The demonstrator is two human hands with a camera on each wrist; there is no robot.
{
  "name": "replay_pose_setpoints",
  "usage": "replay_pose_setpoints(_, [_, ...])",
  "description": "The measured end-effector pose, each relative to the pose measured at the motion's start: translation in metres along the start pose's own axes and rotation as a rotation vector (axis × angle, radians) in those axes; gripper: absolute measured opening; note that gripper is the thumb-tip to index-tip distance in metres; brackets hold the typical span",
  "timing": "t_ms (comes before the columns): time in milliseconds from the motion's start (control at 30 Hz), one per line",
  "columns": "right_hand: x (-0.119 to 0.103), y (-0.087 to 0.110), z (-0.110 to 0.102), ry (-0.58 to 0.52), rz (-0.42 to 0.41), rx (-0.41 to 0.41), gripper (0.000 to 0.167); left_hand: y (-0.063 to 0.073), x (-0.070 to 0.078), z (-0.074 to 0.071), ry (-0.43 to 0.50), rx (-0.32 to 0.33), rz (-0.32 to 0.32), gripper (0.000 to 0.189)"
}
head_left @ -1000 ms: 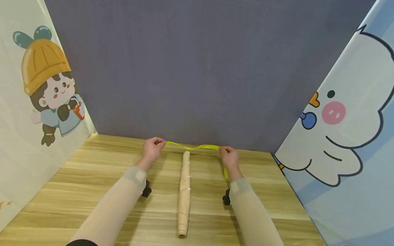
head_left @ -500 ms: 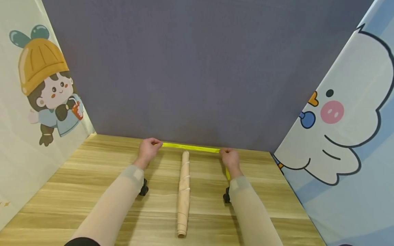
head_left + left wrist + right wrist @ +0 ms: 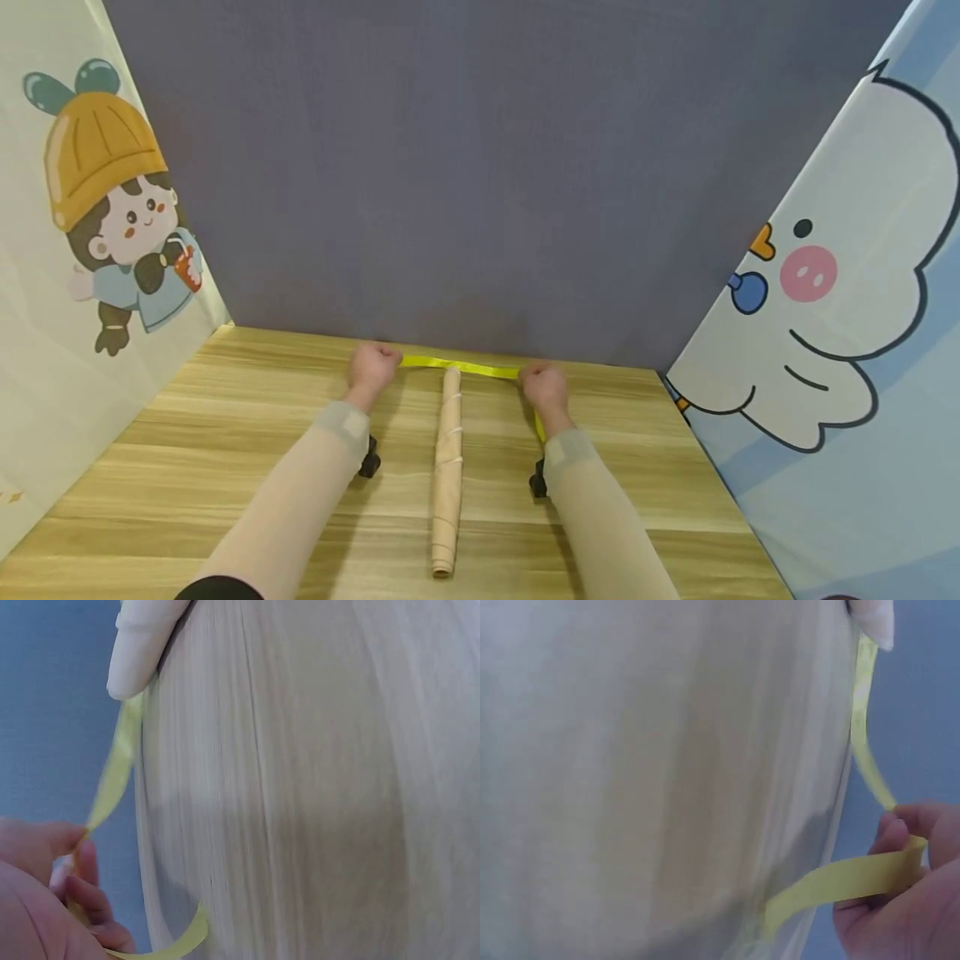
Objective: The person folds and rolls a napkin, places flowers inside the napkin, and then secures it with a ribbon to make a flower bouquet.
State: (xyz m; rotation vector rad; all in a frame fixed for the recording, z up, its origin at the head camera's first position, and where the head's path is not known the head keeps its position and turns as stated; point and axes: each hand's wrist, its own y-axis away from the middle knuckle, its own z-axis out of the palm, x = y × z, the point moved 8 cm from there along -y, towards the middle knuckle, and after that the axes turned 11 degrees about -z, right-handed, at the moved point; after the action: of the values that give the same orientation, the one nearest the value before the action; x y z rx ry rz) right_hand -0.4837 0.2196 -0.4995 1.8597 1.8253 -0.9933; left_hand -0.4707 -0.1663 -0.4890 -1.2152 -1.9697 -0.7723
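Note:
A yellow ribbon (image 3: 487, 370) is stretched crosswise between the two hands, near the table's far edge. My left hand (image 3: 372, 365) pinches it on the left; a short loose end (image 3: 184, 941) curls out below the fingers in the left wrist view. On the other side my right hand (image 3: 545, 387) pinches it, and a longer tail (image 3: 832, 883) hangs from that hand towards the table. Between the forearms lies a beige roll (image 3: 447, 479), tapered and spirally wrapped, pointing away from me. The ribbon crosses at its far tip (image 3: 877, 621), partly hidden by it in the wrist views.
The wood-grain table (image 3: 225, 433) ends at a dark grey wall panel (image 3: 480, 192). Side panels with cartoon figures stand at the left (image 3: 45, 400) and right (image 3: 862, 517). Black wrist devices (image 3: 370, 460) show under the sleeves.
The ribbon has gone from slack and wavy to pulled nearly straight, then dropped slightly nearer the roll's far tip. Both hands have moved a little inwards and towards me. The roll stays put.

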Motion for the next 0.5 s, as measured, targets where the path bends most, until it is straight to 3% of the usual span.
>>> replay_pose_setpoints(133, [0.029,-0.016,0.028,0.053,0.010,-0.093,0.028,-0.010,-0.015,0.011,-0.056,-0.067,-0.060,0.039])
replay_pose_setpoints(200, [0.031,-0.015,0.032,0.043,0.010,-0.129,0.028,-0.006,-0.017,0.010,-0.059,-0.081,-0.057,0.042])
replay_pose_setpoints(300, [0.019,-0.005,0.027,0.027,-0.001,-0.148,0.030,0.005,-0.015,0.004,-0.075,-0.103,-0.031,0.038])
replay_pose_setpoints(500, [-0.020,0.035,-0.003,0.022,-0.025,-0.187,0.031,0.023,-0.017,-0.006,-0.119,-0.122,-0.018,0.033])
